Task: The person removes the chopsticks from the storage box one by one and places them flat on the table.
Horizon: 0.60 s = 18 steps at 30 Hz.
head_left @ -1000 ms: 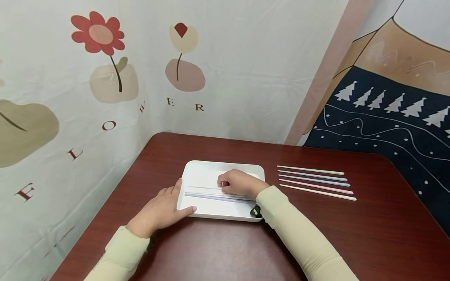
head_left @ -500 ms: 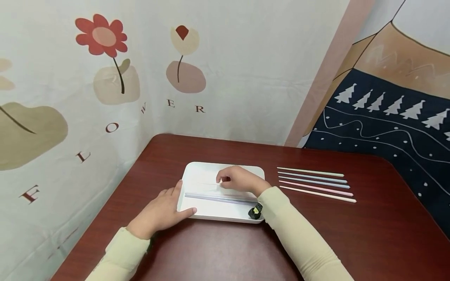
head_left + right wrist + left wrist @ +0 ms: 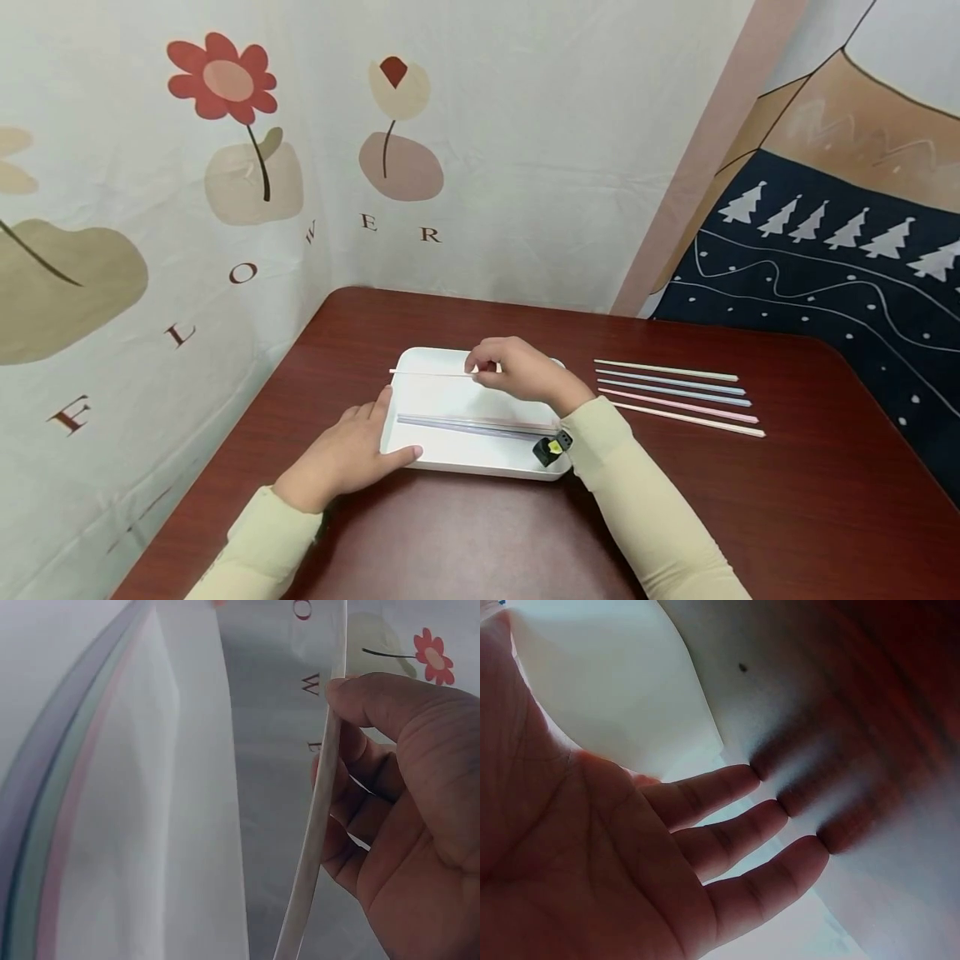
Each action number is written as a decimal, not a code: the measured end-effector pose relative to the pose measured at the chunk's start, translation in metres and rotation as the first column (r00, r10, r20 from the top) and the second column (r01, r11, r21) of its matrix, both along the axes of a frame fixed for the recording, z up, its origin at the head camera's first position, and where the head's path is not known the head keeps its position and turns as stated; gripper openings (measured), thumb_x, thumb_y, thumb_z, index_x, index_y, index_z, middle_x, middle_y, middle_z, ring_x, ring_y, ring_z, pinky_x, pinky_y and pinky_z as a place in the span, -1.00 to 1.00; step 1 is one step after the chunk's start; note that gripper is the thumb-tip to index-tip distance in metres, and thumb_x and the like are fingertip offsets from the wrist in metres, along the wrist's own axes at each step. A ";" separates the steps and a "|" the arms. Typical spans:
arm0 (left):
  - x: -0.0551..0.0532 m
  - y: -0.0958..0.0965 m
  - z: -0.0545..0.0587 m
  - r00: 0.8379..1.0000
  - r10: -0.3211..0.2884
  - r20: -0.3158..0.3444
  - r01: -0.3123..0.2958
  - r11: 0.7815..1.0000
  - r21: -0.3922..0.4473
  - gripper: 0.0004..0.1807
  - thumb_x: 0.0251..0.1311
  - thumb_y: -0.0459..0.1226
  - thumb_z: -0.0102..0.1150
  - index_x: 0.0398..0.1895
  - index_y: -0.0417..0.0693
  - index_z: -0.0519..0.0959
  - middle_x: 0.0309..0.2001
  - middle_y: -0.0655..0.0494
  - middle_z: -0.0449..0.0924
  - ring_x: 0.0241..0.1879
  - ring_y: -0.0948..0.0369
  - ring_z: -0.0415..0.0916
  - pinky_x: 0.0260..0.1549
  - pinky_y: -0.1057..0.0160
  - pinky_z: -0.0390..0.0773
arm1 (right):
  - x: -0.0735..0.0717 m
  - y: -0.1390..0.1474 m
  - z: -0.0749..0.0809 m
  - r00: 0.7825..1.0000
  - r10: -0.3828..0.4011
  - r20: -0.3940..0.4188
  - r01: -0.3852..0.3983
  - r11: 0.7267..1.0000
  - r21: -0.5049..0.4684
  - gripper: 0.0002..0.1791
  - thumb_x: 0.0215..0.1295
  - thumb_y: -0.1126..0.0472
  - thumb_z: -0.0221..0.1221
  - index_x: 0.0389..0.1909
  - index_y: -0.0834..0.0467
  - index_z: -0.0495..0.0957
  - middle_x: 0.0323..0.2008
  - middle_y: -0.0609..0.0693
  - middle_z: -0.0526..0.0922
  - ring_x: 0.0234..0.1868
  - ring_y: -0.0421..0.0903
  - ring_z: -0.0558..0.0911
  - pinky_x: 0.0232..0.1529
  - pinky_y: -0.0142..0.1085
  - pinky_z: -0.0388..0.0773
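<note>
A narrow pale paper strip (image 3: 427, 373) spans the far part of the white tray (image 3: 480, 467), pinched between the thumb and fingers of my right hand (image 3: 521, 371). The right wrist view shows the strip (image 3: 309, 847) slightly bowed and raised over the tray's edge. Along the tray's left rim lies my left hand (image 3: 345, 450), fingers extended and thumb on the near corner. In the left wrist view its fingertips touch a glossy surface beside the tray. Purple, green and pink strips (image 3: 45, 847) lie together inside the tray.
Right of the tray, several strips lie in a row on the red-brown table (image 3: 480, 550): a green one (image 3: 667, 371), blue ones, a pink one (image 3: 678, 403) and a cream one (image 3: 693, 420). Printed cloth (image 3: 525, 167) hangs behind the table.
My right hand has lifted the pale strip from beside the others in the tray and carried it toward the far edge. My left hand stays at the tray's left side.
</note>
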State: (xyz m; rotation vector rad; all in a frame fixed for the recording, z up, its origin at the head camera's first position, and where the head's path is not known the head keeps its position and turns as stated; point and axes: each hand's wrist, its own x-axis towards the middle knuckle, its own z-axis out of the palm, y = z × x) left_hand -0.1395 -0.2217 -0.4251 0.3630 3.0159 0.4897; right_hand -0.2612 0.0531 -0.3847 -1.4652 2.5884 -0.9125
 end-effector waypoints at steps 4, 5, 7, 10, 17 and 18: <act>0.000 0.001 0.000 1.000 0.001 0.009 -0.001 1.000 -0.002 0.22 0.16 0.39 0.06 0.52 -0.40 -0.03 0.37 -0.33 0.29 0.28 -0.27 0.29 0.17 -0.19 0.36 | 0.001 0.013 0.006 1.000 -0.013 -0.014 0.013 1.000 0.020 -0.86 0.37 0.31 0.22 -0.12 0.11 0.68 -0.17 -0.18 0.61 -0.25 -0.24 0.53 -0.22 -0.35 0.52; 0.000 0.001 0.000 1.000 0.002 0.011 -0.002 1.000 -0.002 0.23 0.16 0.40 0.06 0.52 -0.41 -0.03 0.37 -0.34 0.28 0.29 -0.27 0.28 0.18 -0.19 0.35 | 0.001 0.017 0.007 1.000 -0.019 -0.015 0.019 0.999 0.028 -0.85 0.37 0.31 0.22 -0.11 0.10 0.68 -0.17 -0.19 0.61 -0.24 -0.25 0.53 -0.22 -0.35 0.53; 0.000 0.001 -0.001 1.000 0.002 0.013 -0.002 1.000 -0.001 0.23 0.16 0.40 0.06 0.51 -0.42 -0.03 0.37 -0.34 0.27 0.29 -0.27 0.27 0.19 -0.19 0.34 | 0.002 0.026 0.009 0.999 -0.034 -0.008 0.034 0.999 0.037 -0.85 0.38 0.31 0.22 -0.10 0.10 0.68 -0.15 -0.18 0.61 -0.23 -0.24 0.54 -0.21 -0.32 0.54; 0.000 0.000 -0.002 1.000 0.002 0.012 -0.002 1.000 -0.002 0.22 0.16 0.39 0.07 0.51 -0.41 -0.03 0.39 -0.32 0.25 0.30 -0.27 0.27 0.21 -0.18 0.33 | 0.002 0.040 0.010 0.997 -0.073 0.004 0.073 0.996 0.049 -0.84 0.38 0.30 0.23 -0.09 0.08 0.68 -0.14 -0.19 0.61 -0.21 -0.24 0.55 -0.19 -0.28 0.55; -0.001 0.000 -0.002 1.000 -0.010 0.002 0.010 1.000 -0.004 0.22 0.16 0.38 0.07 0.52 -0.41 -0.05 0.36 -0.31 0.29 0.28 -0.27 0.29 0.21 -0.17 0.32 | 0.000 0.082 0.012 0.982 -0.187 0.035 0.183 0.979 0.092 -0.83 0.36 0.34 0.21 -0.13 0.05 0.69 -0.16 -0.20 0.62 -0.19 -0.19 0.55 -0.13 -0.21 0.57; -0.001 0.000 -0.002 1.000 -0.010 0.001 0.010 1.000 -0.003 0.22 0.16 0.39 0.07 0.52 -0.40 -0.05 0.35 -0.31 0.30 0.28 -0.27 0.29 0.21 -0.18 0.33 | 0.000 0.089 0.012 0.980 -0.197 0.038 0.193 0.977 0.096 -0.83 0.36 0.34 0.20 -0.13 0.07 0.69 -0.16 -0.18 0.62 -0.19 -0.17 0.55 -0.12 -0.20 0.57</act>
